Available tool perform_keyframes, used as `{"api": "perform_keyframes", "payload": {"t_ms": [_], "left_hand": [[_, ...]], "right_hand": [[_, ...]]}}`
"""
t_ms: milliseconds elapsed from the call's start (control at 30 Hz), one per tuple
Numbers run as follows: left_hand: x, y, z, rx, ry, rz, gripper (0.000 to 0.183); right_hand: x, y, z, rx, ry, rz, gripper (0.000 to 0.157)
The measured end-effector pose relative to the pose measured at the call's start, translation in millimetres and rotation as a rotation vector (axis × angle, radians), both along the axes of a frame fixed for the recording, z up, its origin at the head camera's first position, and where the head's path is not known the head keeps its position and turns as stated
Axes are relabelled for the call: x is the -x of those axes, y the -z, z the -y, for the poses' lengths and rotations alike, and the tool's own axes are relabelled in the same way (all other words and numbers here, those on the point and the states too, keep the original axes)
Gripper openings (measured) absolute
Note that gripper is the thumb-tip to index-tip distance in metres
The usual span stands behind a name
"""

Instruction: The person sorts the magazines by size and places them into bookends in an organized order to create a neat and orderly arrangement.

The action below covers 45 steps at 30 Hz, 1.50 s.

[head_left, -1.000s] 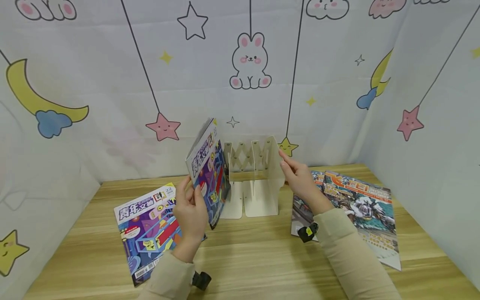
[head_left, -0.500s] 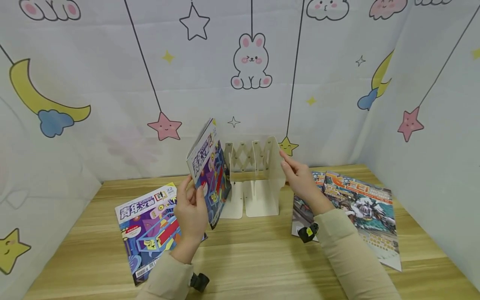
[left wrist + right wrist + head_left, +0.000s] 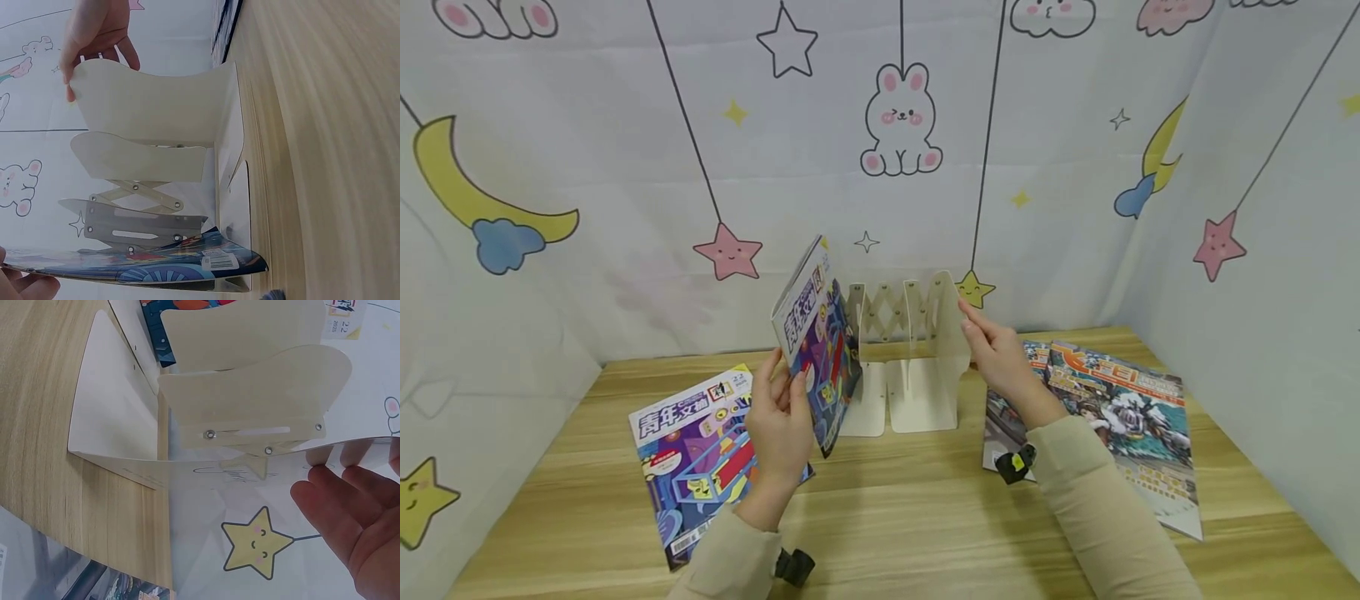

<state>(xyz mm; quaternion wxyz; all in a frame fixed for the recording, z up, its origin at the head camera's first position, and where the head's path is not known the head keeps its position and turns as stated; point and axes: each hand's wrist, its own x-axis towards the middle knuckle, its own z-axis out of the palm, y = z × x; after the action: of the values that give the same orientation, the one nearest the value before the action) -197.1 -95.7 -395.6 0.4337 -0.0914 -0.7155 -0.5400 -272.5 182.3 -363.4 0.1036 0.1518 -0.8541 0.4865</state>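
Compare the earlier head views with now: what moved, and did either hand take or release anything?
Very little: the left sleeve edged slightly left. Neither hand took or released anything. The left hand still holds the raised magazine; the right hand still grips the right panel of the cream book rack. The magazines lying at left and right stayed put.

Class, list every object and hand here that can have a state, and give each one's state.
Rack: standing on the table, its lattice spread open.
Raised magazine: roughly upright, held.
Left magazine: closed, lying flat, cover up.
Right upper magazine: closed, lying over another.
Right lower magazine: partly covered.
Left hand: gripping the raised magazine.
Right hand: gripping the rack's right end panel.
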Motion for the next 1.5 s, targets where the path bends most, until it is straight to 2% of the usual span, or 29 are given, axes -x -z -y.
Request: {"api": "perform_keyframes", "payload": {"t_ms": [333, 767, 1033, 1500], "left_hand": [[-1.6, -3.7, 1, -0.005, -0.009, 0.022, 0.032], [-2.5, -3.8, 4, 0.005, -0.015, -0.001, 0.028], [-3.7, -4.4, 6, 0.016, -0.021, 0.047, 0.027], [-7.0, -9.0, 10, 0.045, -0.014, 0.074, 0.026]], "right_hand": [[-0.6, -0.3, 0, -0.014, 0.008, -0.022, 0.046], [-3.2, -3.3, 3, -0.027, 0.019, -0.046, 0.047], [-0.7, -4.0, 3, -0.032, 0.056, -0.103, 0.044], [-3.9, -10.8, 7, -0.08, 0.056, -0.076, 0.041]]}}
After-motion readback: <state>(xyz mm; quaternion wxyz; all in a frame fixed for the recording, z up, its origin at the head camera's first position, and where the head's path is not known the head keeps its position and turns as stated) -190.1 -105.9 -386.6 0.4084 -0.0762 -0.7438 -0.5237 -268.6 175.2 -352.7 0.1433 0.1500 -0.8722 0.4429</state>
